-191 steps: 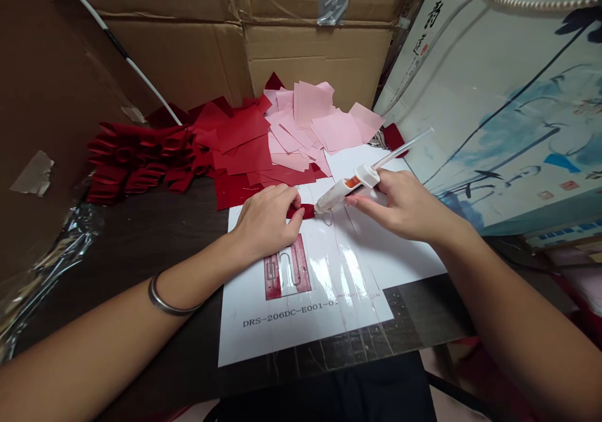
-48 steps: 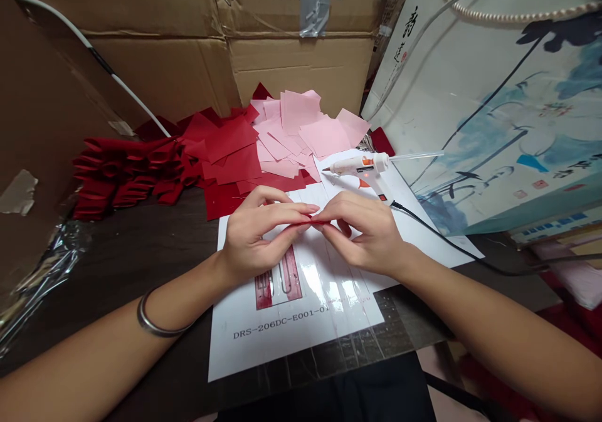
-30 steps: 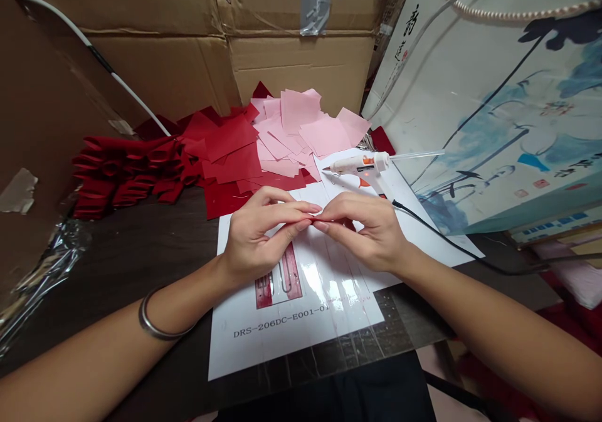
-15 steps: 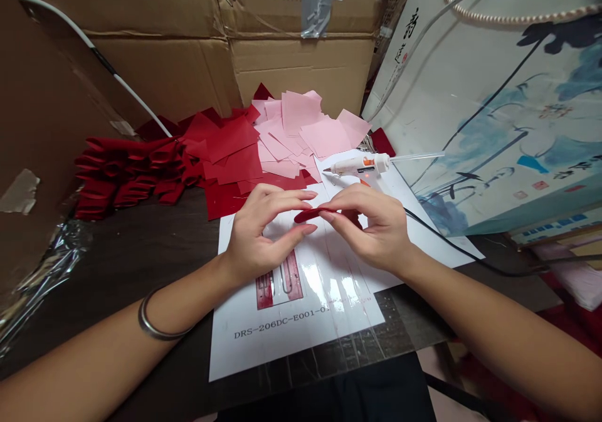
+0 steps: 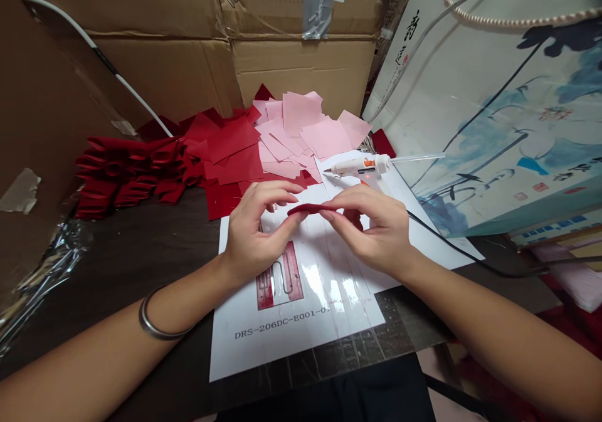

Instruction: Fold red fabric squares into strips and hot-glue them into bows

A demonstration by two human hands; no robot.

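Between my hands, above the white sheet, is a small folded red fabric piece (image 5: 311, 209), seen nearly edge-on as a thin curved strip. My right hand (image 5: 374, 224) pinches its right end between thumb and index finger. At its left end, the thumb of my left hand (image 5: 258, 231) presses against the piece. The left index finger is raised off it, while other left fingers are curled partly behind. A white glue gun (image 5: 360, 165) with a clear glue stick lies just beyond my right hand.
Red fabric squares (image 5: 232, 140) and pink squares (image 5: 301, 118) are heaped at the back, with folded red pieces (image 5: 126, 171) to their left. Printed white sheets (image 5: 235, 359) cover the dark table. Cardboard (image 5: 301, 58) rises behind; a painted paper bag (image 5: 480, 108) stands right. A black cord (image 5: 451, 243) runs right.
My left thumb has slid left along the red piece, and the left index finger has lifted back. More of the strip's left end now shows. My right hand keeps its pinch.
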